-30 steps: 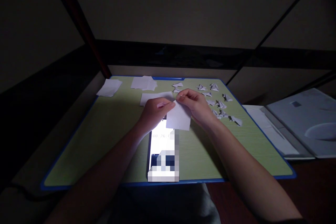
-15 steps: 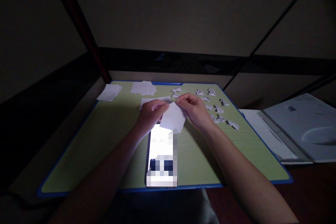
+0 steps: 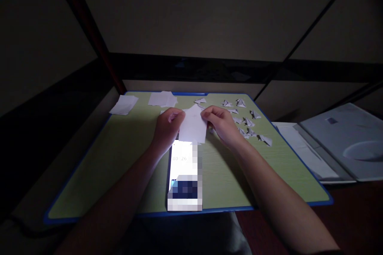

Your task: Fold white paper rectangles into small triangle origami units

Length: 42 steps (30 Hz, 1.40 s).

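Observation:
A white sheet of paper (image 3: 193,127) with a pointed top is held up between my two hands, over the middle of the green table. My left hand (image 3: 169,125) pinches its left edge between thumb and fingers. On the opposite edge, the thumb and fingers of my right hand (image 3: 220,121) are closed on it. Just below the sheet lies a lit phone (image 3: 183,167) showing a timer, its lower part blurred out. Several small folded paper pieces (image 3: 248,121) are spread beyond and to the right of my right hand.
The green table (image 3: 119,175) has a blue rim. Two stacks of white paper, one at the far left (image 3: 124,104) and one at the back (image 3: 162,99), rest on it. Right of the table, lower down, is a large pale flat box (image 3: 341,143). Wall panels stand close behind.
The paper has turned upright, its point now at the top centre. My left hand has shifted slightly toward the far side, and both hands now grip the side edges.

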Available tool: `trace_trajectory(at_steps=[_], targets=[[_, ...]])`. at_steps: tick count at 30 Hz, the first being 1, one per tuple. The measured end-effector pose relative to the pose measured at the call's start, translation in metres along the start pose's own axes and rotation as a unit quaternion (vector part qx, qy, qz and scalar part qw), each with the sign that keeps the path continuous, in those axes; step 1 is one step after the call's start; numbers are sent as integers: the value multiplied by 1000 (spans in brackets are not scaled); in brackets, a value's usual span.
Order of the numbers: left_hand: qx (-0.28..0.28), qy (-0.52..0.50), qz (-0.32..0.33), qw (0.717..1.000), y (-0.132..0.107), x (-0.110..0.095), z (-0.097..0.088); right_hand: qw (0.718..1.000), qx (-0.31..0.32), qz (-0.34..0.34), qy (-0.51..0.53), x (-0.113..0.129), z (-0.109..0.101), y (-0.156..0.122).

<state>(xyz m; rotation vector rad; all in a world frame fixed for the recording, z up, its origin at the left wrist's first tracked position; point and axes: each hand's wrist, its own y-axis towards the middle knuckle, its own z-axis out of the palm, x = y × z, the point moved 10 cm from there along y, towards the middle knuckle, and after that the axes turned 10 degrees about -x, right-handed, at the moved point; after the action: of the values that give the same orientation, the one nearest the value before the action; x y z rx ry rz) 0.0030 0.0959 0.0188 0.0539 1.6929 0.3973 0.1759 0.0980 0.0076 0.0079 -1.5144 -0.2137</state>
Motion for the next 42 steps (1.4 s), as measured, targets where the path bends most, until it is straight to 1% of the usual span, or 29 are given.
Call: trace_trajectory(at_steps=[3, 6, 9, 14, 18, 21, 25, 28, 31, 33, 36, 38, 40, 42], targets=[[27, -6, 0, 1000, -3, -5, 6, 999, 17, -23, -25, 9, 4, -5], [41, -11, 17, 999, -5, -12, 8, 997, 56, -36, -47, 14, 13, -11], [50, -4, 17, 999, -6, -12, 11, 994, 77, -44, -62, 14, 18, -14], [61, -7, 10, 998, -6, -8, 13, 995, 68, -25, -64, 9, 15, -13], [75, 14, 27, 997, -10, -12, 15, 996, 65, 5, -61, 5, 12, -12], [72, 46, 46, 995, -11, -16, 13, 995, 73, 25, -62, 2, 13, -13], [64, 65, 53, 994, -11, -16, 11, 993, 89, 29, -65, 2, 14, -14], [33, 71, 62, 995, -8, -16, 5, 990, 112, 44, -68, -1, 18, -16], [13, 48, 66, 997, -6, -18, 1, 989, 122, 53, -71, -5, 19, -16], [21, 36, 53, 998, -6, -18, 2, 989, 119, 50, -73, -7, 17, -15], [48, 26, 17, 998, -6, -12, 7, 989, 112, 55, -76, -10, 15, -13], [60, 15, 4, 998, -5, -10, 9, 989, 108, 60, -78, -11, 14, -12], [62, 4, 6, 998, -5, -9, 9, 990, 103, 63, -79, -11, 12, -12], [50, 5, 15, 999, -4, -10, 7, 990, 98, 68, -77, -12, 11, -12]])
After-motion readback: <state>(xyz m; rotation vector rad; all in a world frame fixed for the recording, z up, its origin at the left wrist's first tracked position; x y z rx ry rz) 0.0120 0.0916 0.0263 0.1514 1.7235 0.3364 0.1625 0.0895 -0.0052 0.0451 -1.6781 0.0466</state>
